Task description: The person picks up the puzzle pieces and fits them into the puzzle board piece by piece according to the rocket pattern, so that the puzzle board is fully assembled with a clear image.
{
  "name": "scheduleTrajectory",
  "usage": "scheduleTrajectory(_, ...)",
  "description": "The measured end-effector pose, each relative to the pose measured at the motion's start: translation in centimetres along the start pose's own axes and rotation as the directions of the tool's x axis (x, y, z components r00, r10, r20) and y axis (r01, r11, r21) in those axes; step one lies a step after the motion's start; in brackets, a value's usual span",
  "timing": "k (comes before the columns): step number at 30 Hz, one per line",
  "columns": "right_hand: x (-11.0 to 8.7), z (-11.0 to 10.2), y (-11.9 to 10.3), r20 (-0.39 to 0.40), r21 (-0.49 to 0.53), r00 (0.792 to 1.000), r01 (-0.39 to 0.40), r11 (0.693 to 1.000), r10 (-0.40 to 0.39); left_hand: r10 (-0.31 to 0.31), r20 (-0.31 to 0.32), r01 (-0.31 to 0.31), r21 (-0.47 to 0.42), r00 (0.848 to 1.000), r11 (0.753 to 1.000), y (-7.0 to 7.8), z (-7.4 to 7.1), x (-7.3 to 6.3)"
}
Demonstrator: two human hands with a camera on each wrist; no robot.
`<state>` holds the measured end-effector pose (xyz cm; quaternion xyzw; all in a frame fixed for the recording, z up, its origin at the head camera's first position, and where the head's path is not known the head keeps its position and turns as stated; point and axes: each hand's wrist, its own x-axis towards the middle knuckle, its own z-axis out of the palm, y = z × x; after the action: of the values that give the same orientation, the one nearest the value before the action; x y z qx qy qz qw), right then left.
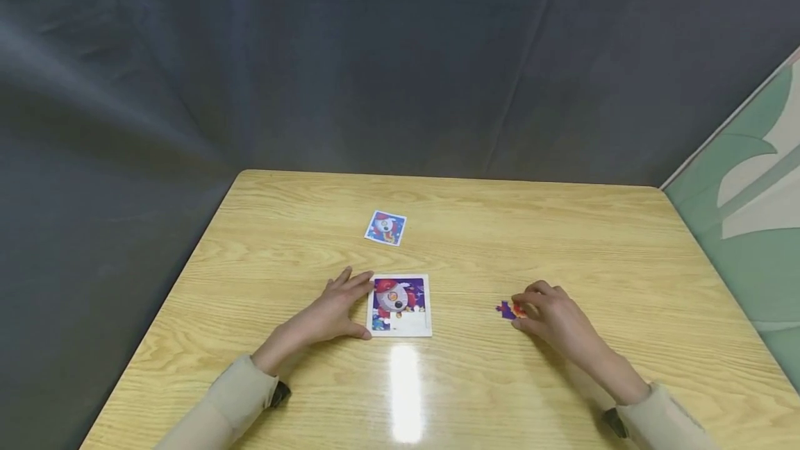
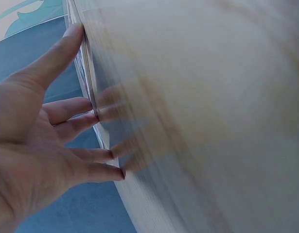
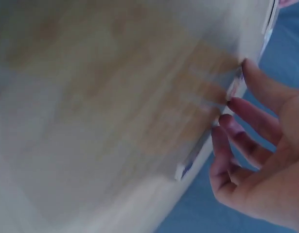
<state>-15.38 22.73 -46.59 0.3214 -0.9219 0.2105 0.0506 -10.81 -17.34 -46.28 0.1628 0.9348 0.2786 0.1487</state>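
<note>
A small square jigsaw puzzle (image 1: 400,305) in a white frame lies flat on the table. Its picture shows a rocket on purple, and its lower right area is bare white. My left hand (image 1: 334,310) steadies the frame's left edge, thumb and fingers spread along it; the left wrist view shows the straight fingers (image 2: 74,158) down at the tabletop. Off to the right, my right hand (image 1: 550,314) pinches an orange and purple puzzle piece (image 1: 518,310) between thumb and fingers, partly hiding it. In the right wrist view another puzzle piece (image 3: 185,170) lies flat beyond the fingers (image 3: 237,133).
Behind the puzzle a small picture card (image 1: 385,228) with a similar rocket lies slightly turned on the wooden table (image 1: 300,214). A dark curtain (image 1: 387,68) hangs along the table's far side. At the right stands a green and white patterned panel (image 1: 756,193).
</note>
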Motion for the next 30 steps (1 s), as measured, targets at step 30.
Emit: scheduleTrajectory(30, 4.4, 4.0, -7.4, -0.167, 0.063, 0.943, 0.303, 0.951, -0.289, -0.001, -0.003, 0.001, -0.013, 1.000, 1.000, 0.1, 0.1, 0.0)
